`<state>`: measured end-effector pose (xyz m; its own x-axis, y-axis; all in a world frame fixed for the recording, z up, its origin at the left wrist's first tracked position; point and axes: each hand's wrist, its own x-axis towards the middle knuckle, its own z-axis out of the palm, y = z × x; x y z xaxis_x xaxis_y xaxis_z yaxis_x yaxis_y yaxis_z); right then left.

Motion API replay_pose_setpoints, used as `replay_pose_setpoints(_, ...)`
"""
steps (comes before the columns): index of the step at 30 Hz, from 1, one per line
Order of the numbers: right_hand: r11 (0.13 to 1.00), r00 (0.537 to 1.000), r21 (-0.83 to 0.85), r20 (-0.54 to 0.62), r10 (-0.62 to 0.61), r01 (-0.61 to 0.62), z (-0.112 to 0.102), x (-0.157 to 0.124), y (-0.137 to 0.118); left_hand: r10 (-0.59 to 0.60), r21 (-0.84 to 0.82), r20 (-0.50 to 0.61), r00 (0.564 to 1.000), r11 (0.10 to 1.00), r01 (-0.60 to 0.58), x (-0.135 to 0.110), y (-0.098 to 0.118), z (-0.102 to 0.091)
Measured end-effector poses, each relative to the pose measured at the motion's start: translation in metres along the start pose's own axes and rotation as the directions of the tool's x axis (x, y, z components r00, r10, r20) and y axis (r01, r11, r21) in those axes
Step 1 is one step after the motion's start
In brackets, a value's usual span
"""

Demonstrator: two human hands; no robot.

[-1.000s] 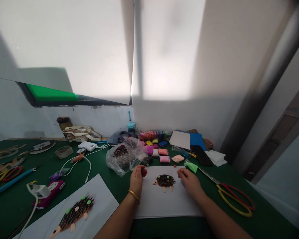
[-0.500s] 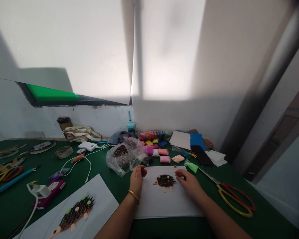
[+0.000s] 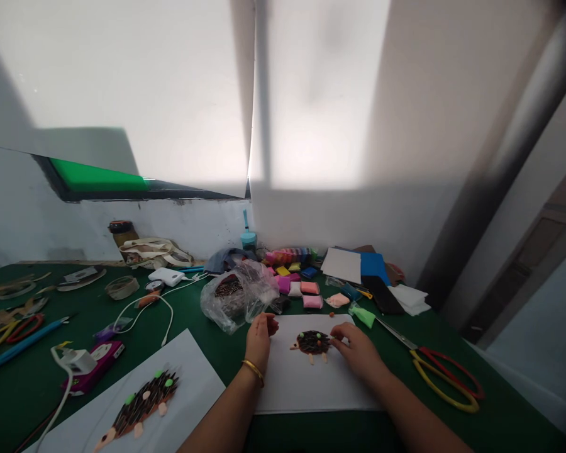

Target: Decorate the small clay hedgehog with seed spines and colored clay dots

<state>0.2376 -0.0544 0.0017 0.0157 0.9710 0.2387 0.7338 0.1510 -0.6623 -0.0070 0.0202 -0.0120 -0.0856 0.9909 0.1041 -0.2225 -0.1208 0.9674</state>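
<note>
Fingers of your left hand [image 3: 260,345] are curling loosely and holding nothing visible. Left of them, a large clay hedgehog [image 3: 142,402] is lying on its own white sheet [image 3: 188,371], showing spines, feet and plenty of green and pale dots. Just right of those fingers, on a second white sheet [image 3: 306,390], a small clay hedgehog [image 3: 312,343] is sitting with dark spines, feet and a few coloured dots in place, fewer than the large one is showing. Your right hand [image 3: 360,353] is touching its right side; whether those fingertips are gripping it, I can't tell. Further right, scissors [image 3: 391,331] are lying apart.
</note>
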Motion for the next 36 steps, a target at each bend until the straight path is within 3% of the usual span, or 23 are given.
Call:
replay_pose_setpoints(6, 0.999, 0.999, 0.017, 0.039, -0.033, 0.032, 0.005, -0.001, 0.002, 0.024, -0.002, 0.004, 1.000, 1.000, -0.024, -0.001, 0.000, 0.000)
replay_pose_setpoints(19, 0.990, 0.992, 0.070, -0.026, 0.123, -0.121, 0.007, 0.003, 0.021, 0.011, -0.009, 0.004, 1.000, 1.000, -0.011, 0.001, -0.003, 0.000)
replay_pose_setpoints(36, 0.996, 0.997, 0.031, -0.004, 0.081, -0.081, 0.011, 0.005, 0.021, 0.010, 0.007, -0.003, 1.000, 1.000, -0.010, -0.001, 0.002, 0.002)
